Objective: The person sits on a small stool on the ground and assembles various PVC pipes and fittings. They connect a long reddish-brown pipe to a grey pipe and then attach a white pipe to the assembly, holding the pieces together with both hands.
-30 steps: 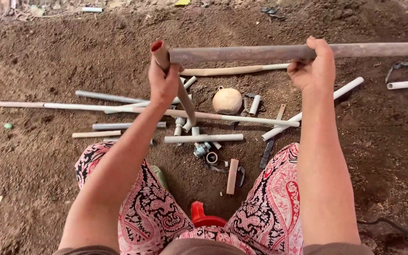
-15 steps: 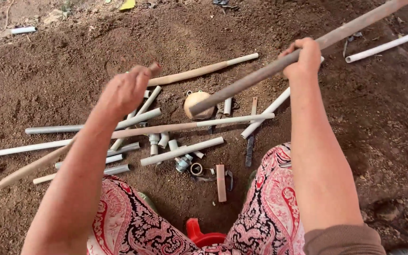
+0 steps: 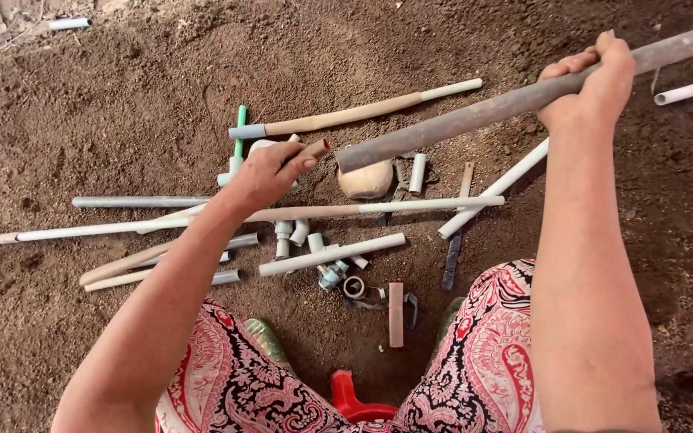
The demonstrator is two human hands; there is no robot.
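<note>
Now the left hand (image 3: 270, 172) has gripped a short stick (image 3: 313, 150).

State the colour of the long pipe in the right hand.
Dull grey-brown long pipe, gripped by the right hand; head view.

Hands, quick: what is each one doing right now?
Left hand: closed on a short brown pipe piece.
Right hand: closed around the long grey-brown pipe.

Bare forearms, red-black paisley trousers (image 3: 483, 377)
</note>
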